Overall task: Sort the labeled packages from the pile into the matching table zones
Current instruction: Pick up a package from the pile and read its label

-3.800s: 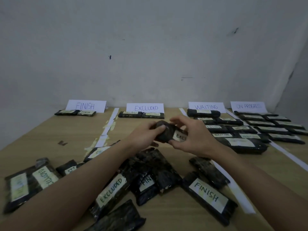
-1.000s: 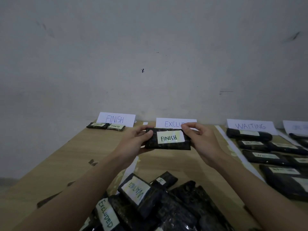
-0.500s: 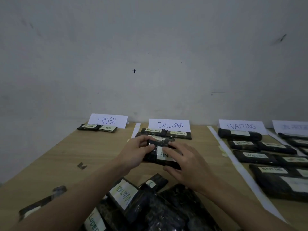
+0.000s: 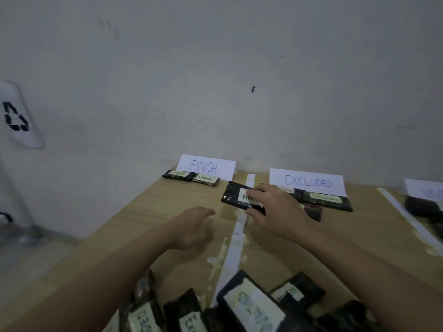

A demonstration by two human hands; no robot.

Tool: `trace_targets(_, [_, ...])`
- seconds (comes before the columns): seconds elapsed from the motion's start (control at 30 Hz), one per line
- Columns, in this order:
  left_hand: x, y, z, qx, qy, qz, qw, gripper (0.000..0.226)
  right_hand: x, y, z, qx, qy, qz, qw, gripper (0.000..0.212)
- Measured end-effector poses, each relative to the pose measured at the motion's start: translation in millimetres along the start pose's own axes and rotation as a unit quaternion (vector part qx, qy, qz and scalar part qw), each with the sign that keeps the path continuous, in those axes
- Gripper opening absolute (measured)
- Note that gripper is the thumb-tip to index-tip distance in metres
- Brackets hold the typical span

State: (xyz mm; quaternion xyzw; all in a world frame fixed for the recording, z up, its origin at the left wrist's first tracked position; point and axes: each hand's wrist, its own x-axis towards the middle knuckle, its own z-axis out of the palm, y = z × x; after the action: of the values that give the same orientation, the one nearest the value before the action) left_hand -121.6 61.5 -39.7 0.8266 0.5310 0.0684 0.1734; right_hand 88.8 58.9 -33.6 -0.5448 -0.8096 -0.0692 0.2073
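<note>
A black package labelled FINISH is held by my right hand, fingers over its top and thumb at its near edge. It sits across the white tape strip, its left end over the zone marked by the FINISH sign. Whether it touches the table I cannot tell. Two small FINISH packages lie in front of that sign. My left hand hovers over the wooden table to the left of the strip, fingers relaxed, holding nothing. The pile of black labelled packages lies at the near edge.
The EXCLUDED sign stands against the wall with packages in front of it. A second tape strip and a dark package under another sign are at the far right. The table's left edge drops to the floor.
My left hand has let go of the FINISH package and pulled back toward me. My right hand has carried the package left and away, from the EXCLUDED zone to the tape strip.
</note>
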Motion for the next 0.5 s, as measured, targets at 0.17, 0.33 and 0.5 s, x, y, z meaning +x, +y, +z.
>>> trace_targets(0.17, [15.2,-52.9,3.6,0.071,0.001,-0.028,0.997,0.058,66.8,-19.1,47.7,0.028,-0.037,0.002,0.999,0.041])
trace_targets(0.33, [10.9,-98.7,13.8,0.095,0.032,-0.007,0.995,0.079,124.6,-49.7,88.5,0.054,-0.047,-0.025,0.997,0.038])
trace_targets(0.5, [10.5,-105.4,23.4,0.066,0.075,0.006,0.995,0.076,169.2,-74.2,116.9,0.079,-0.067,-0.042,0.994,0.040])
